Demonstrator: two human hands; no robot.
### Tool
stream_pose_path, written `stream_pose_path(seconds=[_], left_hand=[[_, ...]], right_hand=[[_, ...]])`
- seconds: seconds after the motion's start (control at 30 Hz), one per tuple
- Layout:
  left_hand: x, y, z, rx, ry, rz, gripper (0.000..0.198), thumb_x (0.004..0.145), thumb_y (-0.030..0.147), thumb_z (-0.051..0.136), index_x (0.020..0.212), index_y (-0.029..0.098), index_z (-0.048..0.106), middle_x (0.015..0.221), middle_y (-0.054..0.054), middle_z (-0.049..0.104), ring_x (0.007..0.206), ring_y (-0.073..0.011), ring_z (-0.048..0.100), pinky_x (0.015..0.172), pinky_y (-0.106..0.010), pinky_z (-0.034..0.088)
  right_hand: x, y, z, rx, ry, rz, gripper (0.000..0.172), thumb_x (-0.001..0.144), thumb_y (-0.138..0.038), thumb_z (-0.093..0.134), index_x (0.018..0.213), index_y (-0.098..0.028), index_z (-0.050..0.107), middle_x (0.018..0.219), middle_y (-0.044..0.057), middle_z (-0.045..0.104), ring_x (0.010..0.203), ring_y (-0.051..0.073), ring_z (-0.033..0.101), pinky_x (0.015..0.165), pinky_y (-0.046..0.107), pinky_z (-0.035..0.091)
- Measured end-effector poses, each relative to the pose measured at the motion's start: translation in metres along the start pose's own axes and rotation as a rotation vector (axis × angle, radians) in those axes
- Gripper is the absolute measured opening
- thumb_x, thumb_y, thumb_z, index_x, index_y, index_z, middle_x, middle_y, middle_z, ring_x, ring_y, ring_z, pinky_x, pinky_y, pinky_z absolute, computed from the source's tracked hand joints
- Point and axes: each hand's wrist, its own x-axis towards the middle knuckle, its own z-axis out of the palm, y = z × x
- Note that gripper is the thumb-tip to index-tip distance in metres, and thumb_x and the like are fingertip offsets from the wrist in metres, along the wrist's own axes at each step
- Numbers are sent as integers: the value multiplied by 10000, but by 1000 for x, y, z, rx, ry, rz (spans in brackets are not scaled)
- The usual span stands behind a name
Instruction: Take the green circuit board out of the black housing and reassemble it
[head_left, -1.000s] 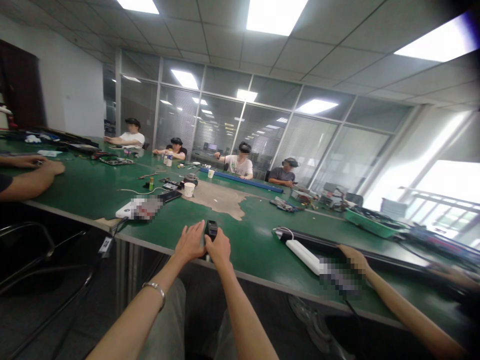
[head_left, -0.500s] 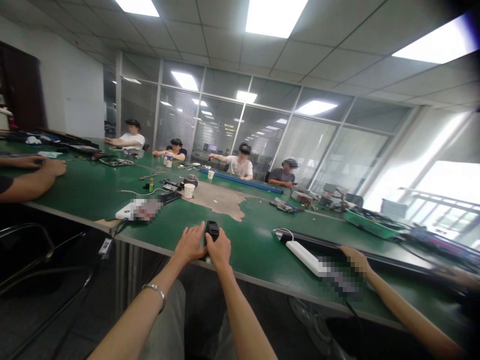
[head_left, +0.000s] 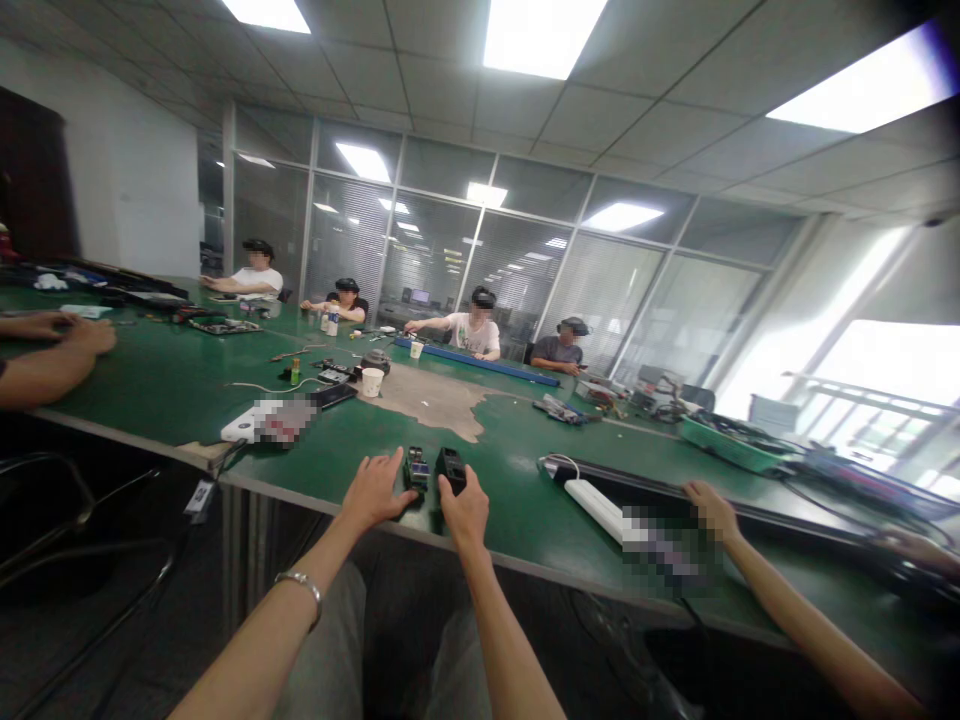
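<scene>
A small block with a green circuit board (head_left: 417,472) is on the near edge of the green table (head_left: 517,520). Beside its left side is my left hand (head_left: 373,490), fingers stretched apart, with the thumb tip at its lower end; I cannot tell whether they touch. Just to the right, my right hand (head_left: 466,508) grips a black plastic housing (head_left: 451,466), thumb on its near end. A narrow gap separates the housing from the circuit-board block.
A white power strip (head_left: 596,508) lies to the right by a co-worker's hand (head_left: 714,512). White paper cup (head_left: 372,382) and another white power strip (head_left: 244,423) stand ahead and left. At the far right is a green tray (head_left: 727,445).
The black device between my hands has come apart into two pieces. The housing has moved right with my right hand, and the circuit-board block now shows beside my left hand.
</scene>
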Motion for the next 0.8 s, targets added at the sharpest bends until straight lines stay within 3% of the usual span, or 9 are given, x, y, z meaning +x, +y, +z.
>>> stream_pose_path(seconds=[0.27, 0.5, 0.63, 0.8], left_hand=[[0, -1, 2, 7, 12, 15, 876, 785, 636, 541, 1453, 127, 293, 1316, -181, 535, 1243, -313, 463, 1071, -441, 262], [0, 1, -1, 0, 1, -3, 885, 778, 631, 557, 1456, 132, 284, 1298, -177, 549, 1232, -315, 470, 1074, -446, 255], [-1, 2, -2, -15, -10, -7, 877, 786, 616, 555, 1465, 144, 261, 1317, -172, 537, 1239, -310, 464, 1078, -444, 247], [-2, 3, -4, -29, -6, -16, 913, 792, 608, 548, 1484, 131, 192, 1287, -170, 558, 1223, -308, 477, 1073, -450, 251]], right_hand=[[-10, 9, 11, -42, 20, -79, 688, 820, -412, 561, 1361, -7, 427, 1307, 229, 531, 1202, 311, 508, 999, 364, 376], [-8, 7, 4, 4, 1, -2, 641, 836, -436, 541, 1324, -26, 478, 1164, 238, 622, 1092, 306, 592, 915, 368, 426], [4, -7, -3, 49, 20, 32, 614, 862, -489, 486, 1293, -52, 512, 1189, 220, 618, 1108, 285, 589, 922, 350, 424], [9, -41, -5, 106, -27, -40, 545, 850, -493, 513, 1256, -130, 544, 1162, 132, 651, 1075, 223, 608, 896, 276, 434]])
